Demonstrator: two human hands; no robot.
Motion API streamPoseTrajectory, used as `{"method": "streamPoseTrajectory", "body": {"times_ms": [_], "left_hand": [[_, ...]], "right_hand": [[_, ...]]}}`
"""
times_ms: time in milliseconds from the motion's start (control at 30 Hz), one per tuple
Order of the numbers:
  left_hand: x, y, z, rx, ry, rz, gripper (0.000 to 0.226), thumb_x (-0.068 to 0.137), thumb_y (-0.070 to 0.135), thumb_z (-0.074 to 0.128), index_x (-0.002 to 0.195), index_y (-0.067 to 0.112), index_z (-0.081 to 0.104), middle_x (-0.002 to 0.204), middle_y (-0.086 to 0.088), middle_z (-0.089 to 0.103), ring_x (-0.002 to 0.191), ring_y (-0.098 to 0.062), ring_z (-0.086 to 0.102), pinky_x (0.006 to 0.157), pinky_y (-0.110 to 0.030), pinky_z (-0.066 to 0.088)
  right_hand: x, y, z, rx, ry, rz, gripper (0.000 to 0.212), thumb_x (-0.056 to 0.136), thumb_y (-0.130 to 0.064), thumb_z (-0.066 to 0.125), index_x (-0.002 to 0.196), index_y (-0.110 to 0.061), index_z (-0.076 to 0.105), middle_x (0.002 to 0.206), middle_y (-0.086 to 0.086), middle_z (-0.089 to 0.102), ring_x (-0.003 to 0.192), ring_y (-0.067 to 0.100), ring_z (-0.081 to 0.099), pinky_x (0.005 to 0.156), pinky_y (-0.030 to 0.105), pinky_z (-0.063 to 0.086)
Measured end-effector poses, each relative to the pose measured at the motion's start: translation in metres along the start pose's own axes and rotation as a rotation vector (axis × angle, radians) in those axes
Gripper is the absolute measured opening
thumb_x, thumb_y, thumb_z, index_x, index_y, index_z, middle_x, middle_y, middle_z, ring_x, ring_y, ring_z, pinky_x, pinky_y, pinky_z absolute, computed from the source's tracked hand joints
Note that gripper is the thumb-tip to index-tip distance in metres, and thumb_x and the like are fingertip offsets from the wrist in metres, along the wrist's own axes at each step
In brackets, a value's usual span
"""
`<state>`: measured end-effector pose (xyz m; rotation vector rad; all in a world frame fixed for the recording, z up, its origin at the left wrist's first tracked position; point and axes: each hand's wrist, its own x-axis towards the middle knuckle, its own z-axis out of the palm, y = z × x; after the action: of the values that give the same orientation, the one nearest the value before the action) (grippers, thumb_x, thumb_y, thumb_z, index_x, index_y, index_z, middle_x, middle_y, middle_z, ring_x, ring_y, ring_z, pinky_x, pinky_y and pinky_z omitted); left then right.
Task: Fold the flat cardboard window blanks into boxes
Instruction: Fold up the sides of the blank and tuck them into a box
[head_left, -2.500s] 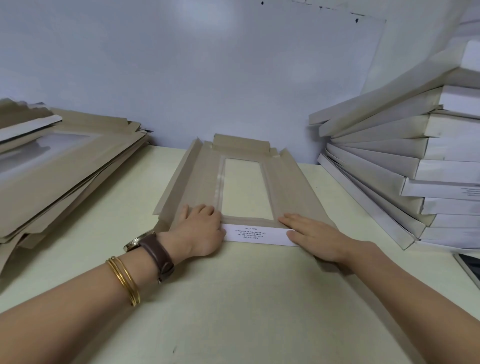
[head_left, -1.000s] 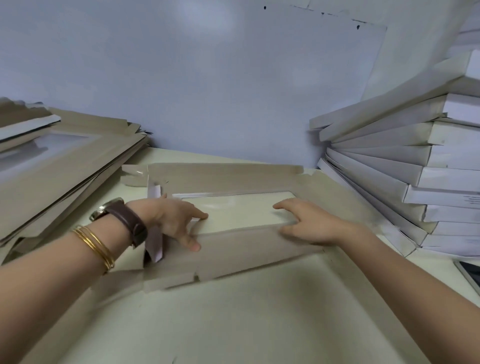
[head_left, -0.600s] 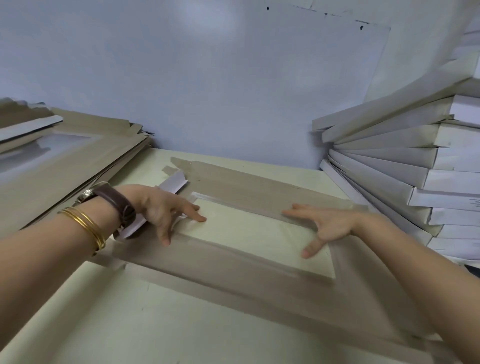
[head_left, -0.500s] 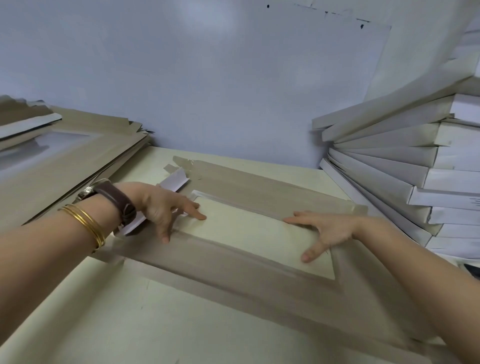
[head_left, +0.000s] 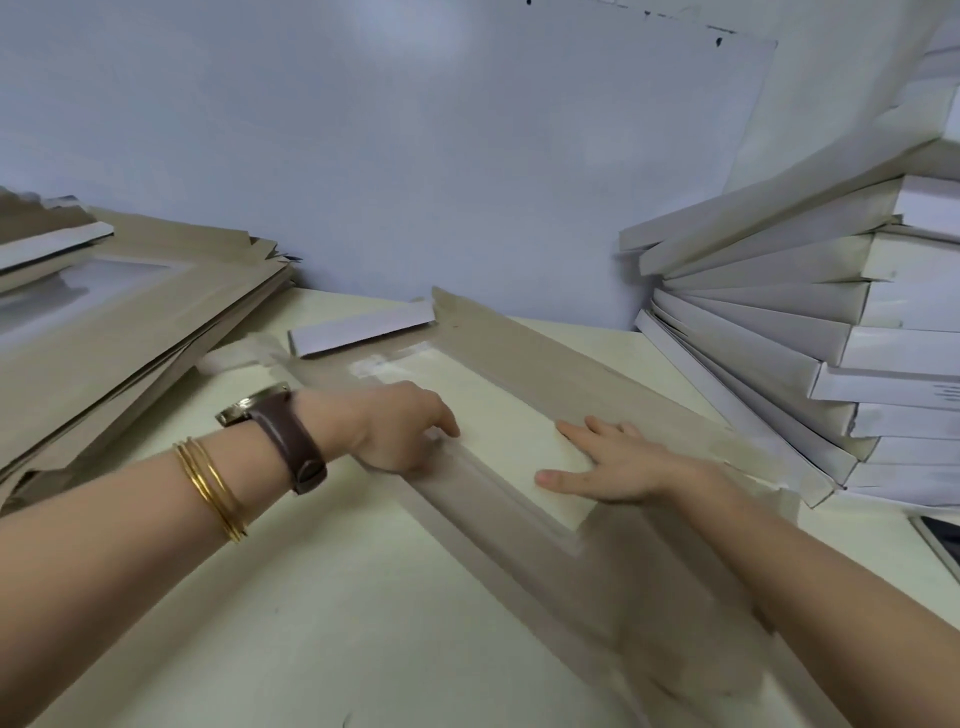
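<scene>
1. The flat brown cardboard blank with a rectangular clear-film window (head_left: 524, 364) lies slantwise on the pale cream table (head_left: 337, 597). One short end points toward the wall, and the other runs off to the near right, where it is blurred.
2. The left hand (head_left: 400, 434) rests on the blank's near long rail beside the window. Its fingers point down onto the board and pinch nothing that I can see (the thumb is hidden, so a hold under the edge cannot be ruled out). It probably pins that side so the sheet does not skate.
3. The right hand (head_left: 613, 462) lies flat and spread on the window film, fingers straight, holding nothing. A flat palm can bear down without creasing the film.
4. At the far short end, a narrow white-faced end flap (head_left: 363, 330) stands folded up off the table. I judge from this that the end creases are broken in and the long sides are due next.
5. The slant likely brings one long side within reach of both hands.
6. The pile of flat brown window blanks (head_left: 130, 332) sits on the left, well apart, as supply.
7. The leaning stack of folded white boxes (head_left: 779, 322) stands on the right, just beside the blank's far rail. I cannot tell whether they touch.
8. A brown-strapped wristwatch (head_left: 283, 436) and thin gold bangles (head_left: 213, 483) ride on the left forearm, clear of the board.
</scene>
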<state>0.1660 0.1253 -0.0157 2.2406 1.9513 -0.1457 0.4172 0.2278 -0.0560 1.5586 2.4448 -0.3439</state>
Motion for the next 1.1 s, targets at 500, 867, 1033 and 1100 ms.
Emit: {"method": "streamPoseTrajectory", "body": {"times_ms": [500, 867, 1033, 1100], "left_hand": [[-0.006, 0.042, 0.018, 0.007, -0.167, -0.075, 0.066, 0.097, 0.061, 0.025, 0.125, 0.009, 0.055, 0.133, -0.010, 0.051, 0.123, -0.028, 0.048, 0.103, -0.036, 0.037], [0.017, -0.001, 0.038, -0.034, -0.118, -0.101, 0.071, 0.101, 0.053, 0.022, 0.154, 0.013, -0.004, 0.162, -0.002, -0.009, 0.149, -0.020, -0.008, 0.120, -0.032, -0.001], [0.026, -0.006, 0.046, -0.077, -0.088, -0.134, 0.070, 0.101, 0.054, 0.020, 0.154, 0.016, -0.006, 0.161, 0.000, -0.012, 0.148, -0.020, -0.011, 0.121, -0.036, -0.002], [0.029, -0.007, 0.047, -0.089, -0.069, -0.145, 0.070, 0.101, 0.053, 0.021, 0.154, 0.015, -0.006, 0.162, -0.001, -0.011, 0.148, -0.021, -0.011, 0.121, -0.038, -0.002]], "right_hand": [[0.006, -0.070, -0.003, -0.171, 0.122, 0.322, 0.105, 0.080, -0.085, 0.011, 0.146, -0.006, 0.032, 0.140, 0.019, 0.042, 0.130, 0.034, 0.033, 0.097, 0.051, 0.043], [0.007, -0.031, 0.002, -0.042, 0.202, 0.085, 0.065, 0.092, -0.068, 0.020, 0.130, -0.024, 0.050, 0.135, 0.015, 0.048, 0.129, 0.035, 0.031, 0.096, 0.045, 0.035], [0.004, -0.015, 0.003, 0.028, 0.216, -0.018, 0.056, 0.096, -0.058, 0.033, 0.139, -0.023, 0.045, 0.140, 0.007, 0.048, 0.129, 0.032, 0.034, 0.102, 0.039, 0.032], [0.005, -0.011, 0.001, 0.108, 0.223, -0.055, 0.053, 0.096, -0.054, 0.040, 0.136, -0.019, 0.049, 0.136, 0.007, 0.052, 0.127, 0.030, 0.040, 0.100, 0.036, 0.034]]}}
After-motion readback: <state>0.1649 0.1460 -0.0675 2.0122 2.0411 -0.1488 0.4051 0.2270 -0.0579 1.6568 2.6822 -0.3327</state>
